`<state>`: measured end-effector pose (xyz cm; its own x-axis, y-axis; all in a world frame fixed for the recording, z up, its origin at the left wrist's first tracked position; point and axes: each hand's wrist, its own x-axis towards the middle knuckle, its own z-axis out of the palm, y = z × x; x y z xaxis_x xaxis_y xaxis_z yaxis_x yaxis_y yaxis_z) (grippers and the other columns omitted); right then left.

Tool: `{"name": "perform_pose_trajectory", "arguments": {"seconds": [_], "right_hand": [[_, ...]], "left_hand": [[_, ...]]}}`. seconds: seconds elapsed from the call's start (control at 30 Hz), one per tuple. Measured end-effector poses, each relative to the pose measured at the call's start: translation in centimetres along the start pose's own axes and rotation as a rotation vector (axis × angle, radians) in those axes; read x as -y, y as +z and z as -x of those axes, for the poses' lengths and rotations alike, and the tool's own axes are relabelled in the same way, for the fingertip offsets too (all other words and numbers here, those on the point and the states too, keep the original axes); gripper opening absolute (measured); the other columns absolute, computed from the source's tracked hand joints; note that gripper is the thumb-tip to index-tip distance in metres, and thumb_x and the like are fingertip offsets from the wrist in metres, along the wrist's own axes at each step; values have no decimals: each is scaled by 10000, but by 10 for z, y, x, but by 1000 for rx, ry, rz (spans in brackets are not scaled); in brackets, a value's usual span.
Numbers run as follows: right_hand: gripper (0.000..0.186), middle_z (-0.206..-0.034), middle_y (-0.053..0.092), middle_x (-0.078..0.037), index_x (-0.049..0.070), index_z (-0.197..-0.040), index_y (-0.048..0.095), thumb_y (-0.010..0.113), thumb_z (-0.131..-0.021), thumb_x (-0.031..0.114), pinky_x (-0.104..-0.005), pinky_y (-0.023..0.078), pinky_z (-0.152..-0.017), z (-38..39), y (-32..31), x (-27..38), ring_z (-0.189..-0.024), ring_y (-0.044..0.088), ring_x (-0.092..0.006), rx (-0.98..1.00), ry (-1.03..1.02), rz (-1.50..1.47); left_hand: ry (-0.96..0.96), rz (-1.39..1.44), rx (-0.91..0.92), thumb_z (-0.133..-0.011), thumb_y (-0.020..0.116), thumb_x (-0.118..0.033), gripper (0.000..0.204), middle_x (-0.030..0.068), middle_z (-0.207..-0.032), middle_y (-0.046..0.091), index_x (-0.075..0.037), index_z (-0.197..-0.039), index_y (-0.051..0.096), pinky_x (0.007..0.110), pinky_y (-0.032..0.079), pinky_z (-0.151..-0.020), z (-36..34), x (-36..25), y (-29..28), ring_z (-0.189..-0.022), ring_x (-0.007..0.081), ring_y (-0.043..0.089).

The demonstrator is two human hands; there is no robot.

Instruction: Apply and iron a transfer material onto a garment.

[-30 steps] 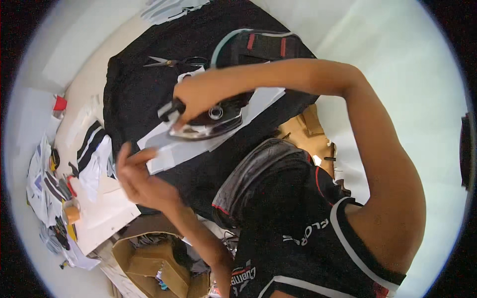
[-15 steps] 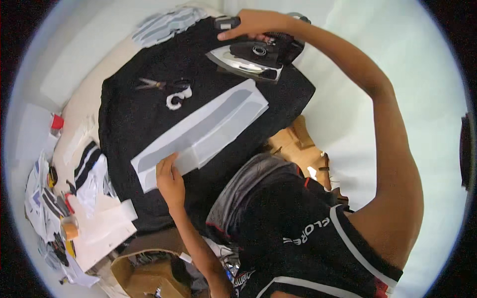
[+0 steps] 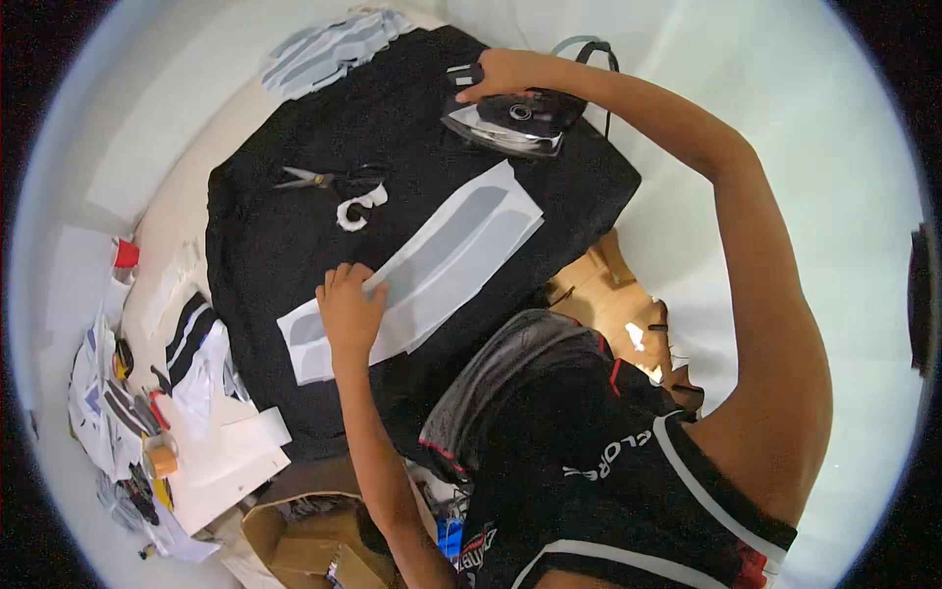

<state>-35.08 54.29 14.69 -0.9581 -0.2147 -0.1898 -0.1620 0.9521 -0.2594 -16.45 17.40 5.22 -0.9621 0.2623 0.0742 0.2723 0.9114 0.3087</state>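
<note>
My right hand [image 3: 508, 76] is wrapped round the handle of a clothes iron [image 3: 518, 116], which has a dark body and a shiny metal base. The iron is over the black cloth, just beyond the far end of a long white strip with grey panels [image 3: 446, 236]. On the strip's near left part rests my left hand [image 3: 353, 309], fingers spread and holding nothing. A pair of scissors [image 3: 316, 179] lies blades apart on the black cloth [image 3: 265, 260], near a curled white scrap [image 3: 358, 209].
Grey and white fabric pieces [image 3: 334, 49] are heaped at the far edge. To the left are a red item [image 3: 126, 252], a black-and-white striped fabric [image 3: 188, 339], a tape roll [image 3: 159, 459] and white sheets [image 3: 231, 452]. A cardboard box [image 3: 275, 530] stands below.
My left hand has moved up from the strip's near edge and now lies further over it. The iron has tipped to a flatter angle, its base less exposed. The whole view has shifted slightly.
</note>
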Motion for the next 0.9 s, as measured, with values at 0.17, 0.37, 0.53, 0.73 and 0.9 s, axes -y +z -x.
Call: {"name": "perform_pose_trajectory", "arguments": {"seconds": [0.17,0.37,0.53,0.73,0.9], "right_hand": [[694,-428,489,-64,-3,-764,648,655,-765,691,-323,429,-379,4,4,-10,-346,523,-178,-22,-34,36],[664,-541,558,-49,66,-911,674,620,-778,714,-313,485,-512,0,15,-15,-501,599,-167,66,22,-13],[665,-886,643,-126,46,-1070,621,602,-830,666,-388,535,-768,45,31,23,-870,651,-257,-1074,-355,138],[485,-650,604,-50,11,-680,611,468,-1016,329,-274,463,-592,220,138,127,-613,577,-125,-222,-126,-1254],[439,-976,625,-127,-39,-1032,659,462,-1017,353,-326,439,-877,218,175,159,-984,593,-203,-283,-267,-1258]], "left_hand": [[202,347,58,-809,706,-145,173,115,-788,640,-11,-867,615,352,468,-731,1,-14,-35,-734,261,623],[20,794,214,-844,700,-72,115,21,-758,620,-12,-853,602,251,448,-681,14,-40,-81,-719,75,556],[49,1158,34,-843,705,-90,150,-6,-808,610,-25,-890,578,217,401,-675,31,-43,-102,-715,56,519],[17,1316,-265,-829,739,-164,244,22,-827,610,-24,-917,559,227,404,-743,41,-44,-106,-754,74,528],[36,1308,-269,-885,680,-177,268,70,-932,630,-14,-1031,526,318,469,-863,61,-40,-109,-871,151,599]]}}
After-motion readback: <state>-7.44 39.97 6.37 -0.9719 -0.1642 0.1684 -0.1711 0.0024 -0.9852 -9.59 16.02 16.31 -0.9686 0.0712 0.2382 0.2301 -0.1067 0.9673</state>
